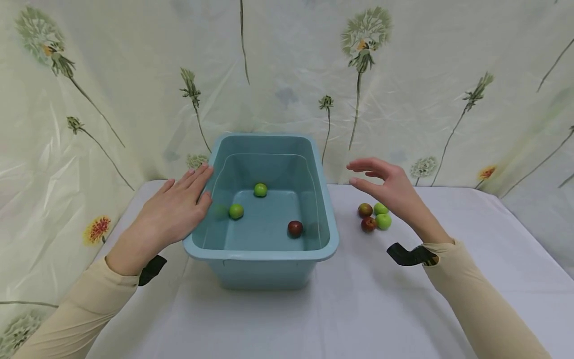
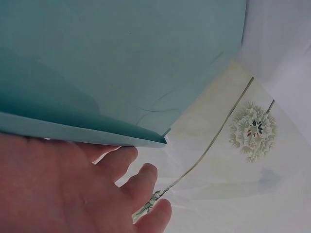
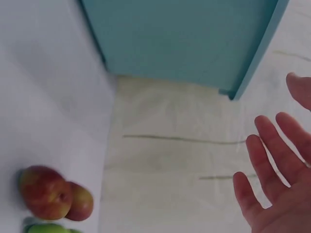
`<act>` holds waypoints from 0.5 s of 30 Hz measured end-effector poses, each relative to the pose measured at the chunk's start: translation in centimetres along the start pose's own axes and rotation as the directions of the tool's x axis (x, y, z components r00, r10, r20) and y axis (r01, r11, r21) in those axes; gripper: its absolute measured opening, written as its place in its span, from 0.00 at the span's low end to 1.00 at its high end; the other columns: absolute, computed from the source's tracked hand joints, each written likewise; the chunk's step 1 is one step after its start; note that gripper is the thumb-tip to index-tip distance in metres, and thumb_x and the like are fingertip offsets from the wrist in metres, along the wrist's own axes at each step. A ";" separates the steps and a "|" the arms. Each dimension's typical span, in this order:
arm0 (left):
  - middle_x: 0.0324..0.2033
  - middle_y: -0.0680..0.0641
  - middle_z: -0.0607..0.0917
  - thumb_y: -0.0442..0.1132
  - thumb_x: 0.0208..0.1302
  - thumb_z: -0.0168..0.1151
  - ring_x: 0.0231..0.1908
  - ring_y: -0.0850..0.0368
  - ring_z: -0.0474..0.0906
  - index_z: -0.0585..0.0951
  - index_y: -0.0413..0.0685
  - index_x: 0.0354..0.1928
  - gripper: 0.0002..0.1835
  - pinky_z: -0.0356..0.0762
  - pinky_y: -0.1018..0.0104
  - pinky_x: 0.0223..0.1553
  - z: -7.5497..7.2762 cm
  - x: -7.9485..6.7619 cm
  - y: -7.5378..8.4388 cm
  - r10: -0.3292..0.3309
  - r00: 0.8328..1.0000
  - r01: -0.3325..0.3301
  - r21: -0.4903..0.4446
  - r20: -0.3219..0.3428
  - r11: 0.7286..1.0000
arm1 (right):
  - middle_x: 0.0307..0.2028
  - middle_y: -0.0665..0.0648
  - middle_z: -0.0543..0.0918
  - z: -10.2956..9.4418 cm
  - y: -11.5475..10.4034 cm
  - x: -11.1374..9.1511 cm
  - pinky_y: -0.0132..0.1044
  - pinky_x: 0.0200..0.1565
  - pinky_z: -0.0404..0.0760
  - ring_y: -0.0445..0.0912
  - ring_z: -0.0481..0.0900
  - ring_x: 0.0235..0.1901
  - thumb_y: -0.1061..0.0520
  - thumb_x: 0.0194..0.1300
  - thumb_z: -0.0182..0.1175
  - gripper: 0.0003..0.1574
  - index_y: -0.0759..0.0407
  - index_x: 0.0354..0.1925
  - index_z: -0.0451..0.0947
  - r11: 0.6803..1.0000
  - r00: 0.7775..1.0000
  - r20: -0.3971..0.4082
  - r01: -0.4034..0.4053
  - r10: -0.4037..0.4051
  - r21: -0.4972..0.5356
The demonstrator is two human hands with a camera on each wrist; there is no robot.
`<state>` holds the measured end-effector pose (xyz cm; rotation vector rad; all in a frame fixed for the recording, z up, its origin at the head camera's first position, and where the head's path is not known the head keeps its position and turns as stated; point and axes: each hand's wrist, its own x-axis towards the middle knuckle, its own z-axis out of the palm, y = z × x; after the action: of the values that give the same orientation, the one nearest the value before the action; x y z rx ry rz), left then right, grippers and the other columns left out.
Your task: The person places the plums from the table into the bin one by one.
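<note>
A blue-grey plastic tub (image 1: 264, 255) stands on the white-covered table; two small green fruits (image 1: 236, 211) and one dark red fruit (image 1: 295, 229) lie on its floor. My left hand (image 1: 172, 212) rests with extended fingers on the tub's left rim; the left wrist view shows its palm side beneath the rim's edge. Right of the tub, my right hand (image 1: 385, 187) is raised in the air, fingers loosely bent and thumb apart, holding nothing. Below it on the table sit two reddish fruits (image 3: 45, 192) and two green fruits (image 1: 383, 221), bunched together.
A pale plastic sheet (image 1: 287, 65) printed with dandelions hangs behind the table and down its sides. The white tablecloth (image 1: 358, 309) extends in front of the tub and to its right. A black strap (image 1: 409, 254) sits at the right wrist.
</note>
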<state>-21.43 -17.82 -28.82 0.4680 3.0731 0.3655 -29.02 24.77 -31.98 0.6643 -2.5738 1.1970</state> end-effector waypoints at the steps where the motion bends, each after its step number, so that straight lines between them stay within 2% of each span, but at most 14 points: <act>1: 0.77 0.44 0.46 0.48 0.78 0.32 0.75 0.42 0.40 0.46 0.46 0.79 0.32 0.40 0.37 0.69 0.0 0.0 0.0 0.000 1.000 0.000 -0.002 -0.001 1.000 | 0.55 0.49 0.80 -0.1 0.4 -0.2 0.49 0.59 0.70 0.40 0.74 0.54 0.50 0.66 0.66 0.24 0.48 0.60 0.78 1.000 1.000 -0.001 -0.017 0.017 -0.004; 5: 0.77 0.44 0.46 0.48 0.78 0.31 0.75 0.42 0.41 0.46 0.46 0.79 0.32 0.41 0.37 0.70 0.0 0.0 0.0 0.001 1.000 -0.001 -0.015 -0.001 1.000 | 0.56 0.52 0.80 -0.6 2.0 -0.9 0.49 0.60 0.69 0.41 0.73 0.55 0.49 0.67 0.64 0.25 0.51 0.61 0.77 0.997 0.997 -0.007 -0.071 0.071 -0.025; 10: 0.77 0.44 0.46 0.48 0.78 0.32 0.75 0.42 0.41 0.46 0.46 0.79 0.32 0.41 0.38 0.70 0.0 0.0 0.0 -0.003 1.000 0.003 -0.017 0.001 1.000 | 0.57 0.54 0.79 -1.2 4.1 -1.5 0.38 0.58 0.70 0.45 0.74 0.56 0.49 0.68 0.63 0.25 0.52 0.62 0.76 0.992 0.993 -0.020 -0.113 0.112 -0.051; 12: 0.77 0.44 0.46 0.48 0.78 0.32 0.75 0.42 0.41 0.46 0.46 0.79 0.32 0.41 0.38 0.70 0.0 0.1 0.0 -0.006 1.000 0.006 -0.018 0.004 1.000 | 0.57 0.55 0.79 -1.3 4.8 -1.7 0.40 0.59 0.70 0.48 0.74 0.57 0.49 0.68 0.63 0.25 0.52 0.61 0.76 0.993 0.993 -0.027 -0.115 0.114 -0.039; 15: 0.77 0.44 0.46 0.48 0.78 0.32 0.75 0.42 0.41 0.46 0.47 0.79 0.32 0.40 0.38 0.70 0.0 0.1 0.0 -0.009 1.000 0.009 -0.022 0.007 1.000 | 0.56 0.56 0.80 -1.6 5.7 -2.1 0.48 0.61 0.69 0.51 0.75 0.57 0.49 0.68 0.64 0.25 0.54 0.60 0.77 0.992 0.992 -0.037 -0.121 0.120 -0.025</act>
<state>-21.51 -17.80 -28.84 0.4535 3.0606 0.3962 -29.91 29.82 -35.57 0.4831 -2.6289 1.1954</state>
